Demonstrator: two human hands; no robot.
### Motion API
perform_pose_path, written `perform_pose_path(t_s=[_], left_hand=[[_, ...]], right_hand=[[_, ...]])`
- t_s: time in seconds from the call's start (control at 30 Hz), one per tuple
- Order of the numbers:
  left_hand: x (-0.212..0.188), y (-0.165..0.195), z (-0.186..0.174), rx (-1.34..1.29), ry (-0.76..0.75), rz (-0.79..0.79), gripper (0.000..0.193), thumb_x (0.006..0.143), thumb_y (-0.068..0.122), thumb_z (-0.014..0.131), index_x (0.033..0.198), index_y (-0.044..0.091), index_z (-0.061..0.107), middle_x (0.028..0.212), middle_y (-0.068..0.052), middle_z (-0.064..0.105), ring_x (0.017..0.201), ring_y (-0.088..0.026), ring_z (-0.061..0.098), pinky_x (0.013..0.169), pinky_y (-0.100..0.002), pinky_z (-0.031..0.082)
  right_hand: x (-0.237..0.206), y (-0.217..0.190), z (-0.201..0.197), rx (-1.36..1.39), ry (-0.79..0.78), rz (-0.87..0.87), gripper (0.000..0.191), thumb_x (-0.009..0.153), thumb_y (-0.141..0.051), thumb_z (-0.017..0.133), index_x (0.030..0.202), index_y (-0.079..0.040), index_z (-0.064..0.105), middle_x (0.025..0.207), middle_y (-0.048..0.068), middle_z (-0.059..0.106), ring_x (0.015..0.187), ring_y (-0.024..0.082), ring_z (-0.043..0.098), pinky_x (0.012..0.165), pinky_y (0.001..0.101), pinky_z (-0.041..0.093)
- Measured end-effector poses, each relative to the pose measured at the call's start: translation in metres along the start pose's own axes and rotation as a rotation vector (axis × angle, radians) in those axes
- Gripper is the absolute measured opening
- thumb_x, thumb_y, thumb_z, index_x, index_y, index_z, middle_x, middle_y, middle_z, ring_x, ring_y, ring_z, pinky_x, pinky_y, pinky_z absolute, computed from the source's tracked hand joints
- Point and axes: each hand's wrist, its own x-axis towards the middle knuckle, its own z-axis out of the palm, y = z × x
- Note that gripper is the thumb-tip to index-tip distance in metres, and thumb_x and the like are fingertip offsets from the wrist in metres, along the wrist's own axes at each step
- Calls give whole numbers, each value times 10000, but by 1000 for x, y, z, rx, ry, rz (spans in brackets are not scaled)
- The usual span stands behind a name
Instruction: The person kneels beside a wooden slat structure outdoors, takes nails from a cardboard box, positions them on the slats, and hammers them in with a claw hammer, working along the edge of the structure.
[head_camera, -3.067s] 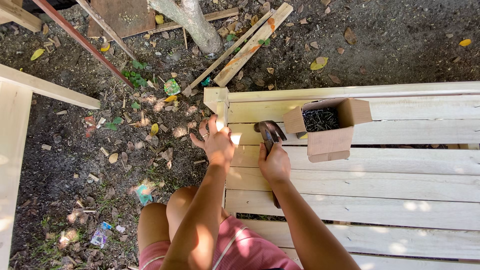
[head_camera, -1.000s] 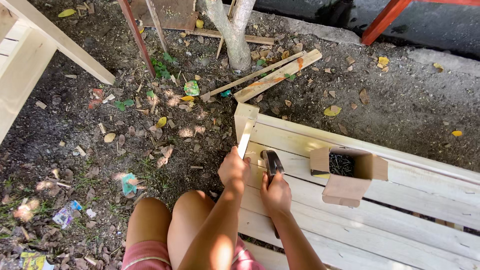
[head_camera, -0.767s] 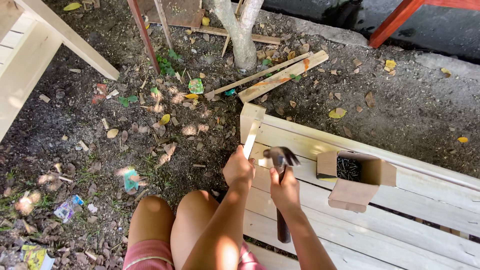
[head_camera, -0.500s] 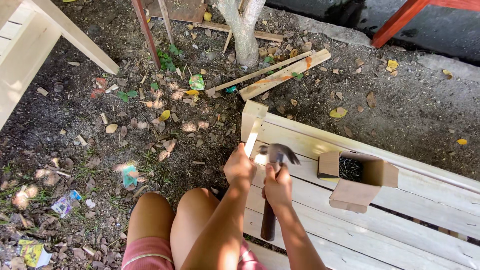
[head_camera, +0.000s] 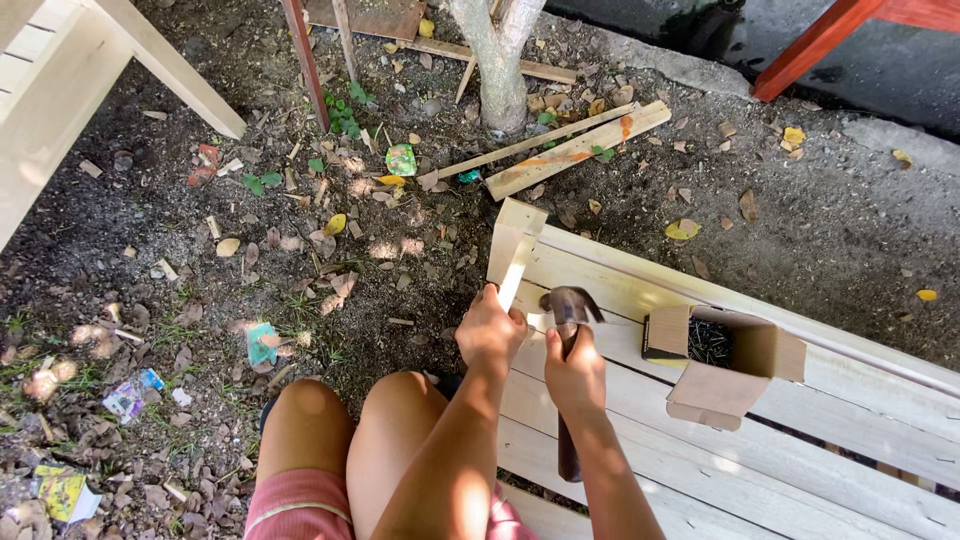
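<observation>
Fingers of the left hand (head_camera: 490, 330) curled narrow at the slat edge, pinching something too small to tell; fingers of the right hand (head_camera: 575, 375) wrapped tight round the hammer (head_camera: 568, 400) handle, high up near the head; hammer head just above the right knuckles, beside the left fingertips, handle running down past the wrist over the slats (head_camera: 800, 470); upright corner post (head_camera: 515, 245) just beyond the left fingers; open cardboard box (head_camera: 735, 385) of dark nails (head_camera: 710, 342) resting on the slats, to the right of the right fingers, apart from them; bare knees (head_camera: 350, 420) below the left fingers; tree trunk (head_camera: 497, 60) and loose sticks (head_camera: 575, 150) well beyond, on littered soil.
</observation>
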Motion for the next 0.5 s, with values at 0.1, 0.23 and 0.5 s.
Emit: perform_pose_path(t_s=[0.1,0.23,0.5], left_hand=[[3,3,2,-4,-1,-27,343,936,367,599,1175,123,567,1134,-110,706,989,-318,723,798,-458,602],[7,1,10,-6,54,-43,339,958,409,606,1152,131,600,1075,-113,730,969,-337,731,780,-465,609],[18,0,21,-18,42,-102,374,936,464,646,1131,144,638,1062,-97,735,954,-330,742,775,-441,616]], right_hand=[[2,4,8,-107,-50,131,381,977,-391,616,1093,-39,528,740,250,706,695,470,679,636,549,512],[7,10,13,-52,-57,127,376,988,-383,611,1104,-35,526,745,224,698,687,445,701,633,528,546],[12,11,11,-49,-103,85,372,992,-357,602,1204,-59,536,820,223,722,744,441,698,685,510,534]])
